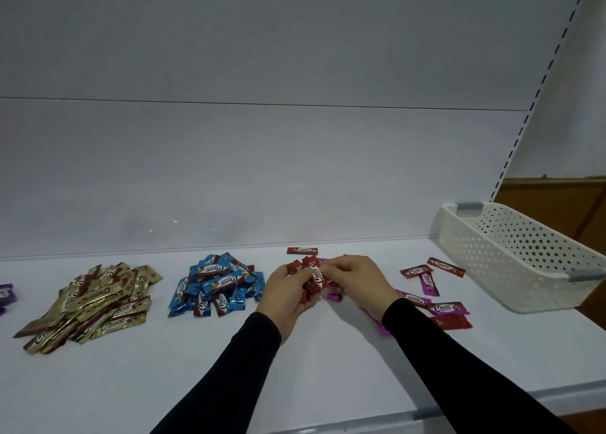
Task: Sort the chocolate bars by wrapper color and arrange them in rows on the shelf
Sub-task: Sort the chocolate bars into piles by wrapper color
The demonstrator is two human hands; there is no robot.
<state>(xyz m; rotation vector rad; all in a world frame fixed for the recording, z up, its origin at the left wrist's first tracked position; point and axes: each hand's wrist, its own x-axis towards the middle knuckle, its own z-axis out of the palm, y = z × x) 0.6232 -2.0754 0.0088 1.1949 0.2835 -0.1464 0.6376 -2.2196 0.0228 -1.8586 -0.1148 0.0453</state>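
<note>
On the white shelf [196,361] lie a gold-wrapped pile [95,305] at the left and a blue-wrapped pile [219,282] in the middle. My left hand [285,289] holds a bundle of red bars [310,278] above the shelf. My right hand [357,278] pinches a red bar at that bundle's top. A single red bar [302,250] lies behind the hands. Loose red bars [446,267] and pink bars [447,309] are scattered to the right, some hidden under my right arm. A purple bar [6,294] peeks in at the far left edge.
A white perforated basket [511,256] stands at the shelf's right end, close to the loose bars. The shelf's back panel rises right behind the piles. A slotted upright [537,95] runs up the right side.
</note>
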